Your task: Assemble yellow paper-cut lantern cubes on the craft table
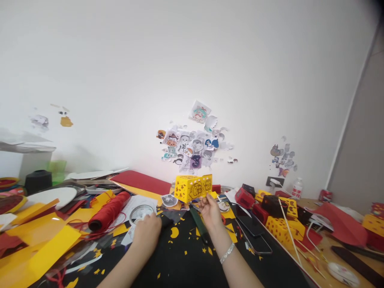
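My left hand [147, 231] is curled, knuckles up, over the black mat [180, 268], right beside a clear tape roll [141, 213] on white paper. What its fingers hold, if anything, is hidden. My right hand [209, 209] is raised at the centre with fingertips pinched together, just in front of the lower right of a yellow cut-out paper box [193, 188]. A small thin item shows at its fingertips, too small to name. Between the hands lies a dark green strip [197, 222], and yellow paper scraps [174, 232] dot the mat.
A red thread spool [109, 211] and yellow paper sheets [45, 250] cover the left. Phones [259, 243], red boxes and more yellow boxes [285, 228] stand at the right. A white mouse [343, 273] lies at the lower right. Behind is a wall with paper cut-outs [197, 146].
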A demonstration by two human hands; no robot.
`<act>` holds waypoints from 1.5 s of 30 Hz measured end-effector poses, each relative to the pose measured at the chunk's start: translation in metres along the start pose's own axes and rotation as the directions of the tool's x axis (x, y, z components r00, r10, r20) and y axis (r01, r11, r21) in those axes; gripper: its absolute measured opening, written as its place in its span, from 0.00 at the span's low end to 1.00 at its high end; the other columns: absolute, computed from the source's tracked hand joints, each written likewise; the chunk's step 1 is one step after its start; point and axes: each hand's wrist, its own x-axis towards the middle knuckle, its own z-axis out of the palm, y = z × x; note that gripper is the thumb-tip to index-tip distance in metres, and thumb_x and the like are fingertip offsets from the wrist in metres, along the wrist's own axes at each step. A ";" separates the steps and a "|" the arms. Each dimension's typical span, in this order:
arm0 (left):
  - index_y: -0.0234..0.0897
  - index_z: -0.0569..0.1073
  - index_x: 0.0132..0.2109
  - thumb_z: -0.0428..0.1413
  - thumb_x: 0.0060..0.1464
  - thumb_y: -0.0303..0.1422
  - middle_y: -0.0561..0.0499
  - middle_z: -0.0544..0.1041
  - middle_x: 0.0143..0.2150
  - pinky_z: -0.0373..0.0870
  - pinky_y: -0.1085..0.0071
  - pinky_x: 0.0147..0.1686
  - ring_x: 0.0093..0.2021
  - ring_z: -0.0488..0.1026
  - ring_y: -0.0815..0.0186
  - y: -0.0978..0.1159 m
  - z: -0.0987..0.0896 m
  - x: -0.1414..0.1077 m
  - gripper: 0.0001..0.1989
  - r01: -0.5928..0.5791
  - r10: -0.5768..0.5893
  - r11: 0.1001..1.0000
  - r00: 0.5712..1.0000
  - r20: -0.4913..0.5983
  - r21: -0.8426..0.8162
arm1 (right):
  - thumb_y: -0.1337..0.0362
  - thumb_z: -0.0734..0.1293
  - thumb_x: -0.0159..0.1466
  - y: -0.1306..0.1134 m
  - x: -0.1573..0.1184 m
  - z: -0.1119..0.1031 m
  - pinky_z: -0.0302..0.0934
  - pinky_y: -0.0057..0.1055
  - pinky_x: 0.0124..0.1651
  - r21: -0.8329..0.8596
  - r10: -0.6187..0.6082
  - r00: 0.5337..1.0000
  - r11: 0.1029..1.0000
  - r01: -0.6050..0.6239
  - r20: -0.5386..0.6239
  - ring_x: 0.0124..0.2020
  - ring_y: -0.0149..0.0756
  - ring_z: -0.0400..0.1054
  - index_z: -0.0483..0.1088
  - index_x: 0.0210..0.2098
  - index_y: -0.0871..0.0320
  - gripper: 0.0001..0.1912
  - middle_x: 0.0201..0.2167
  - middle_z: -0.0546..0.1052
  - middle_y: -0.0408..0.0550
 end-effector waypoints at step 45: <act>0.40 0.57 0.62 0.39 0.60 0.24 0.44 0.67 0.59 0.65 0.64 0.55 0.58 0.64 0.64 0.020 0.020 0.009 0.24 -0.622 0.160 0.680 0.642 -0.750 -0.387 | 0.63 0.61 0.62 -0.010 -0.058 0.037 0.59 0.28 0.39 -0.419 -0.120 0.832 0.820 0.391 0.542 0.33 0.32 0.64 0.67 0.31 0.57 0.05 0.30 0.70 0.43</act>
